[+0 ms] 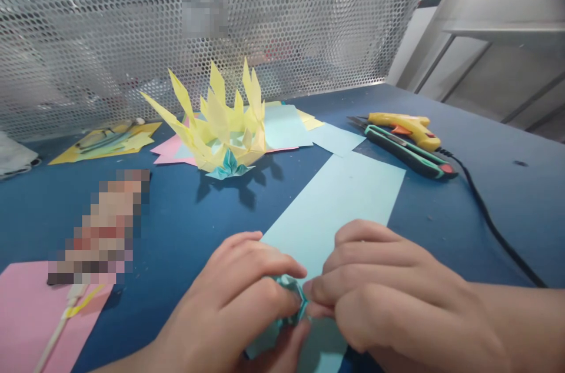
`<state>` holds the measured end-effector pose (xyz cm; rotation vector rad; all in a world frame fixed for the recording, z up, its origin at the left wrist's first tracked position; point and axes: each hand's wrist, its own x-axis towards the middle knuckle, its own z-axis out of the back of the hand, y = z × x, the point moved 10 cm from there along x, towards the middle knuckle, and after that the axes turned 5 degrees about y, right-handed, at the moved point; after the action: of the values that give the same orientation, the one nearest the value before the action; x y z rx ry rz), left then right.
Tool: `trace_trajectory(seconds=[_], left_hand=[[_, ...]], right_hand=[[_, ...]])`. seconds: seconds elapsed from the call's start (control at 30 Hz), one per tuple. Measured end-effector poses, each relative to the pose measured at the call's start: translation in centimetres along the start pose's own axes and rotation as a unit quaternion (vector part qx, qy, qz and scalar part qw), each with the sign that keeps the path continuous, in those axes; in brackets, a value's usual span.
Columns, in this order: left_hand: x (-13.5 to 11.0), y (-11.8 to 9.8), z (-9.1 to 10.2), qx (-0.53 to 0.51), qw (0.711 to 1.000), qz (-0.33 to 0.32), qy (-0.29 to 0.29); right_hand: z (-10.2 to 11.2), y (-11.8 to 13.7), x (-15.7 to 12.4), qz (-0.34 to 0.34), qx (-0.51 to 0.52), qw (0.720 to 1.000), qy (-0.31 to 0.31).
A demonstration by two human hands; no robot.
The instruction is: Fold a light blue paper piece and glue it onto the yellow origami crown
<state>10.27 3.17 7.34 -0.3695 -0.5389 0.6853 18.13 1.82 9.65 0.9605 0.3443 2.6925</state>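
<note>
A small folded teal paper piece (290, 285) sits low in the middle of the view, over a long light blue paper sheet (339, 199). My left hand (247, 293) is curled around it, thumb below and fingers above, hiding much of it. The fingertips of my right hand (388, 296) pinch its right edge. Beyond my hands stands a yellow folded-paper crown (216, 108) with tall pointed tips. At its front base is a teal paper flower (230, 166).
At the right lie a yellow glue gun (408, 126) and a teal-and-black utility knife (404, 149); a black cord (489, 220) runs toward the right front. Pink paper (26, 308) and a phone on a white cable lie left. A perforated metal panel (286, 26) borders the back.
</note>
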Motion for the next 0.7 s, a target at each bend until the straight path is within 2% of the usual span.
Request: trace_trajectory(seconds=[0.13, 0.27, 0.33, 0.43, 0.5, 0.57, 0.63, 0.7], left_hand=[[-0.2, -0.6, 0.1, 0.066, 0.997, -0.017, -0.025], [-0.3, -0.7, 0.2, 0.064, 0.997, -0.027, -0.03], [-0.4, -0.4, 0.4, 0.057, 0.998, -0.029, -0.017], [-0.5, 0.2, 1.0, 0.032, 0.999, -0.019, -0.01], [-0.5, 0.8, 1.5, 0.012, 1.0, 0.006, -0.02], [-0.5, 1.3, 1.8, -0.006, 0.999, 0.031, -0.037], [-0.3, 1.7, 1.7, -0.027, 0.997, 0.054, -0.051], [-0.2, 2.1, 1.5, -0.055, 0.994, 0.074, -0.061]], right_hand=[[-0.6, 0.5, 0.2, 0.02, -0.026, 0.998, 0.047], [-0.1, -0.6, 0.3, -0.015, 0.057, 0.998, 0.016], [0.1, -2.1, 0.1, -0.064, 0.141, 0.988, -0.009], [0.3, -5.0, -0.8, -0.178, 0.221, 0.957, -0.063], [0.5, -7.0, -1.8, -0.262, 0.221, 0.934, -0.099], [0.3, -8.4, -2.6, -0.333, 0.206, 0.914, -0.108], [0.0, -9.4, -3.1, -0.381, 0.192, 0.899, -0.099], [0.1, -9.7, -3.3, -0.401, 0.161, 0.897, -0.093]])
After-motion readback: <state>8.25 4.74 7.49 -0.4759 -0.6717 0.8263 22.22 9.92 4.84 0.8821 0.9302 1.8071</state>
